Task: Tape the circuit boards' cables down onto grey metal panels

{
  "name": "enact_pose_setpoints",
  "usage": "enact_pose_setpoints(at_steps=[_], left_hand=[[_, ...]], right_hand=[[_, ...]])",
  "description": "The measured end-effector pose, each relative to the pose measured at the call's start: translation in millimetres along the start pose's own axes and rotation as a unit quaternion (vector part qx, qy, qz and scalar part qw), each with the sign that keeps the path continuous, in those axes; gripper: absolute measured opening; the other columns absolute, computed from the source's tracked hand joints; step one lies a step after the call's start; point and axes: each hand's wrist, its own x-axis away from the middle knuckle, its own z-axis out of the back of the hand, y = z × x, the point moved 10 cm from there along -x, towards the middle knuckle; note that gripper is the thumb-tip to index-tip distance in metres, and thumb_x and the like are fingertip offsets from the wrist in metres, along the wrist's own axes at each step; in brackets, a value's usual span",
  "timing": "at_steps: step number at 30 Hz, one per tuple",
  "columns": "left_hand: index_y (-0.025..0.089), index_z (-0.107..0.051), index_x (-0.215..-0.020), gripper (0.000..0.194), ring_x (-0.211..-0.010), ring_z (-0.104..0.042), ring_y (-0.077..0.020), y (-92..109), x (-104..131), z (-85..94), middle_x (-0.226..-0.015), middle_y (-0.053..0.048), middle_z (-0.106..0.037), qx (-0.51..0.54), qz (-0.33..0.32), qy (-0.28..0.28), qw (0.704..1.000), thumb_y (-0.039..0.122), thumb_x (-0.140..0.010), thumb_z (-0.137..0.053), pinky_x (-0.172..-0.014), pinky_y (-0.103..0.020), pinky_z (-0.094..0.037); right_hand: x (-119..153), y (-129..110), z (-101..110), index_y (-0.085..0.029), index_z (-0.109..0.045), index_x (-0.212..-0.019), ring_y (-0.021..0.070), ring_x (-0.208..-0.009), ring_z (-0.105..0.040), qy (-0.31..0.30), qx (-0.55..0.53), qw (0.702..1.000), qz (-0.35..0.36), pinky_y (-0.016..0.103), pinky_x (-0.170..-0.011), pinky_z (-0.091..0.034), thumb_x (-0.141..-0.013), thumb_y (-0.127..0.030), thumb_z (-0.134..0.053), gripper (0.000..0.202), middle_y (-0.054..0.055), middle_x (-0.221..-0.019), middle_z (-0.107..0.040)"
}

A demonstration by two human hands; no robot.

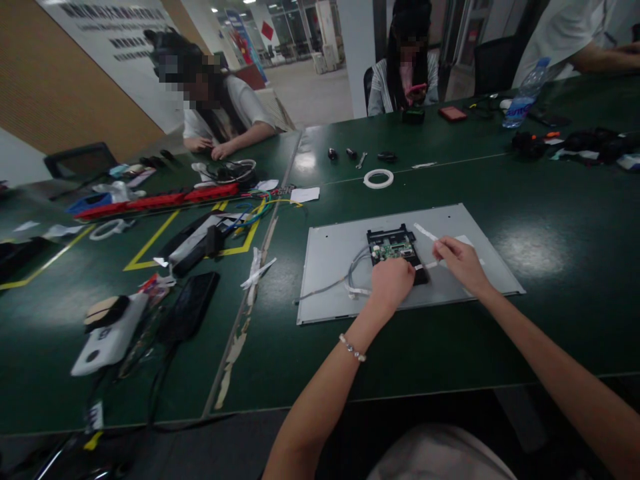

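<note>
A grey metal panel [330, 267] lies flat on the table before me. On it rests a black bracket with a green circuit board [393, 248], and grey cables [356, 267] run from its left side. My left hand [394, 283] is closed over the near edge of the bracket; its fingertips are hidden, so what it grips is unclear. To the right, my right hand [461, 263] pinches a short strip of white tape [425, 231] that sticks out up and to the left. Another whitish piece lies on the panel, partly behind this hand.
A roll of white tape [379, 179] and a wrench [361, 160] lie beyond the panel. Leftward are a black phone-like device [190, 307], a white case [113, 333], and red power strips [160, 200]. A water bottle [525, 97] stands far right. Several people are across the table.
</note>
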Motion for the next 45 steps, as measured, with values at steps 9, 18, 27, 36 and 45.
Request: enact_pose_setpoints(at_steps=[9,18,27,36,45], left_hand=[[0.016,-0.062,-0.102,0.041,-0.056,-0.056,-0.0091,-37,-17,24.5,-0.079,-0.002,-0.067,0.387,0.044,0.093,0.916,0.048,-0.093,-0.039,-0.057,-0.019,-0.042],[0.014,-0.068,-0.088,0.026,-0.059,-0.055,-0.0099,-44,-28,23.7,-0.069,-0.001,-0.065,0.427,0.031,0.109,0.897,0.035,-0.084,-0.053,-0.056,-0.018,-0.041],[0.014,-0.067,-0.092,0.021,-0.064,-0.059,-0.0096,-31,-57,37.2,-0.075,-0.002,-0.068,0.412,-0.048,0.097,0.905,0.030,-0.081,-0.059,-0.062,-0.019,-0.044],[0.009,-0.067,-0.083,0.018,-0.070,-0.063,-0.0098,-36,-96,38.5,-0.080,-0.006,-0.069,0.527,-0.032,-0.043,0.848,0.026,-0.078,-0.063,-0.058,-0.016,-0.044],[0.011,-0.070,-0.076,0.019,-0.062,-0.064,-0.0101,-51,-104,47.1,-0.071,-0.006,-0.070,0.391,-0.037,0.021,0.919,0.025,-0.081,-0.058,-0.060,-0.018,-0.046]], right_hand=[[11,-26,-29,-0.015,-0.056,-0.073,0.0120,-0.069,-0.049,-0.147,-0.167,0.974,0.030,0.025,-0.068,-0.040,-0.091,-0.046,-0.044,0.038,0.002,-0.071,-0.051],[13,-15,-40,-0.019,-0.046,-0.127,0.0110,-0.067,-0.055,-0.172,-0.217,0.960,-0.043,0.026,-0.068,-0.046,-0.086,-0.045,-0.056,0.050,0.002,-0.085,-0.062],[-7,20,-30,-0.012,-0.061,-0.094,0.0090,-0.059,-0.056,-0.090,-0.172,0.972,-0.128,0.022,-0.059,-0.048,-0.078,-0.048,-0.063,0.039,0.007,-0.080,-0.067],[-49,8,-21,-0.013,-0.064,-0.091,0.0076,-0.055,-0.056,-0.015,-0.200,0.969,-0.148,0.021,-0.055,-0.051,-0.071,-0.050,-0.070,0.043,0.010,-0.088,-0.068],[-56,34,-22,-0.012,-0.070,-0.097,0.0079,-0.057,-0.053,0.020,-0.156,0.976,-0.148,0.023,-0.056,-0.053,-0.067,-0.048,-0.071,0.046,0.003,-0.074,-0.062]])
